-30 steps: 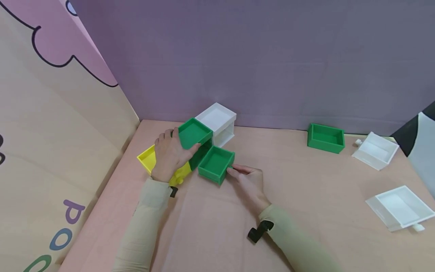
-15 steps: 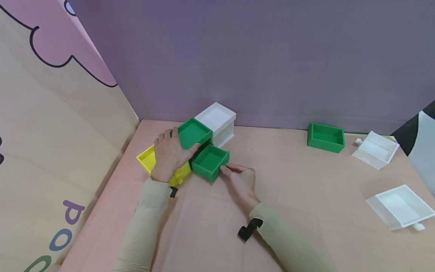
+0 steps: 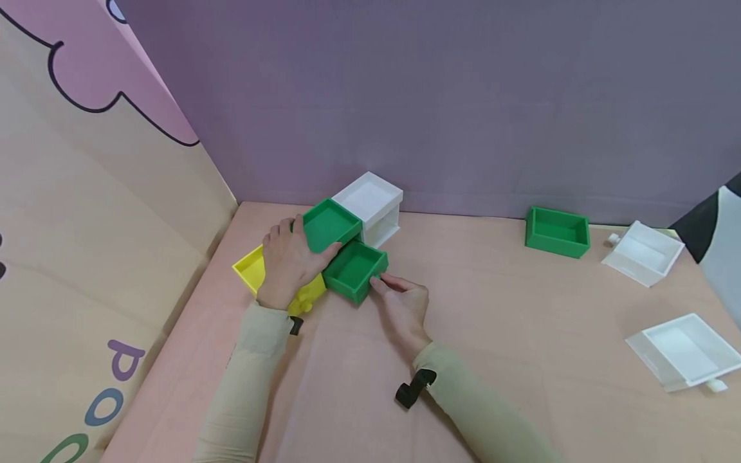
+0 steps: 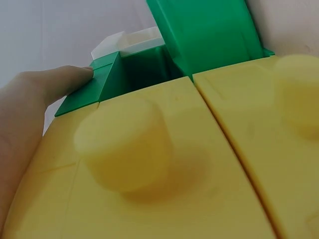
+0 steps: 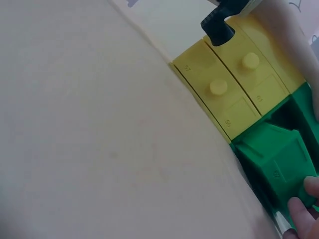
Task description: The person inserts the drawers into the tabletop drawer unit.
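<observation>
— What's sitting on the counter (image 3: 521, 334) over there?

— Biggest thing is the cabinet (image 3: 324, 251), pushed into the back left corner by the purple wall. It's made of a white block (image 3: 373, 206), a green one and a yellow one (image 3: 250, 269) joined side by side. Off to the right, well apart from it, a loose green tray (image 3: 557, 233) and two white trays (image 3: 642, 253) (image 3: 683, 350) are lying open side up.

— And the person?

— The left hand (image 3: 289, 260) is lying flat across the yellow and green tops, fingers straight, thumb against the green rim. I'd say it's pressing down to keep the cabinet from sliding. From the left wrist view the thumb (image 4: 55, 84) is touching that green edge, with two round yellow knobs (image 4: 124, 144) showing just below.

— What's the other hand doing?

— The right hand (image 3: 402, 302) is pinching the front knob of the green drawer (image 3: 354, 270), fingers curled together on it. The knob itself is hidden behind the fingertips.

— Where's the drawer, then?

— Partway in the green block's lower slot, sticking out toward the person, open side up, nothing in it. It's being held level and in line with the slot, which I'd judge is what lets it run without jamming. In the right wrist view the fingertips (image 5: 306, 216) are sitting at the drawer's front (image 5: 279, 159), just beside the yellow drawer fronts (image 5: 234, 94).
</observation>
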Available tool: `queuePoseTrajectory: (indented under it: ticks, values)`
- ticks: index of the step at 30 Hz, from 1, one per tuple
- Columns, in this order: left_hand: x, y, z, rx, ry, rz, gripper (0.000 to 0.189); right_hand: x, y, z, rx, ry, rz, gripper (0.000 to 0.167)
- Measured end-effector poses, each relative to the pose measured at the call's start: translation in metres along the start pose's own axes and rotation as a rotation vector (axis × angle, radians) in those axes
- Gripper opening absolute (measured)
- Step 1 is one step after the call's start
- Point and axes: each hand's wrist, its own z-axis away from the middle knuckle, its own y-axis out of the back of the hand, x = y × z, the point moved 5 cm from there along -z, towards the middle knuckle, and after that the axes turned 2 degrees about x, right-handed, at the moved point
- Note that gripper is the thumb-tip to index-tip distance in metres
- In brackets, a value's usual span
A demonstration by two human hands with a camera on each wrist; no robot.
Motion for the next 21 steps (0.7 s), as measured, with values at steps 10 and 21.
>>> queuePoseTrajectory:
  ticks: [10,21]
  values:
    - [0.0,0.0,0.0,0.011,-0.006,-0.011,0.101,-0.007,-0.001,-0.001,-0.169,0.113,0.164,0.022]
    - [0.001,0.0,0.0,0.011,-0.007,-0.013,0.101,-0.011,-0.005,-0.009,-0.238,0.194,0.254,0.022]
